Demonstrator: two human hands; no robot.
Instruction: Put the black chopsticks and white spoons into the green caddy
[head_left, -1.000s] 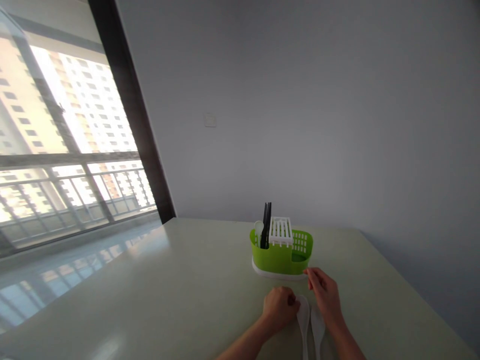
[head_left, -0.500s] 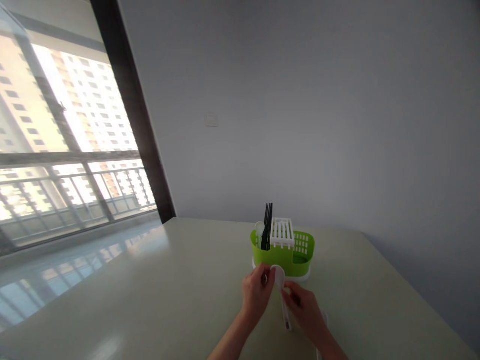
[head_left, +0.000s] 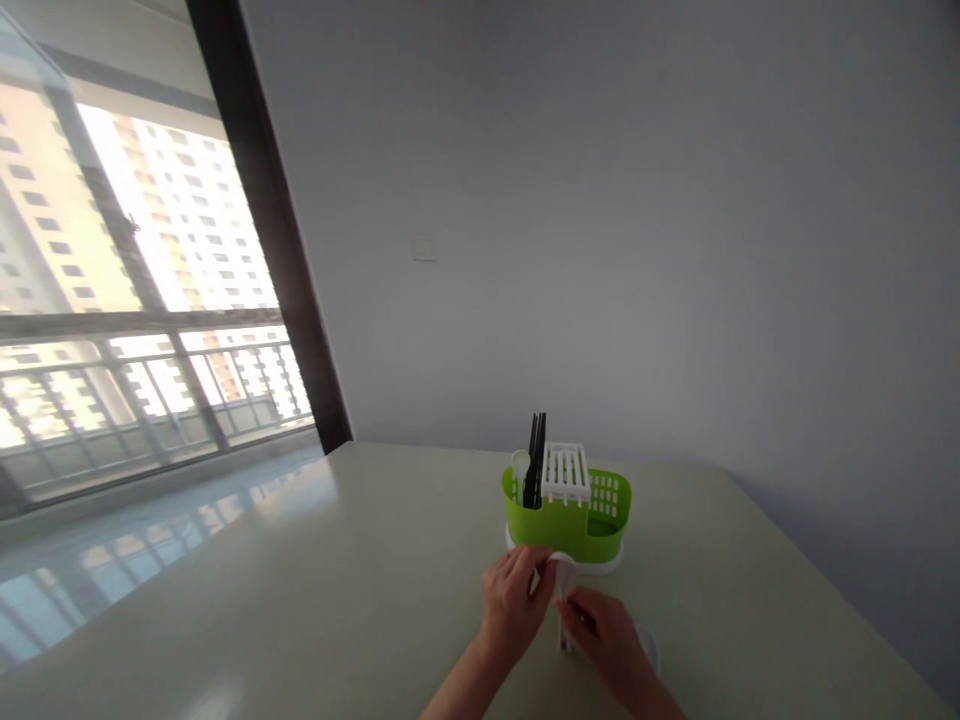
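A white spoon is held between both hands in front of the green rack, bowl end up and handle pointing down toward me. My left hand pinches the edge of its bowl. Just below the bowl, my right hand grips the handle, whose end shows beneath the fingers. Right behind the hands stands a green utensil rack on a white base. Its left part holds black chopsticks and another white spoon standing upright. A white slotted piece sits across the middle of the rack.
Beside my right wrist lies a white rounded object, partly hidden by the arm. The pale tabletop reaches back to a grey wall. A large window is at the left.
The spoon has been tilted, so its handle looks shorter and points more straight down. Both hands stay on it. The whole scene sits slightly lower in view.
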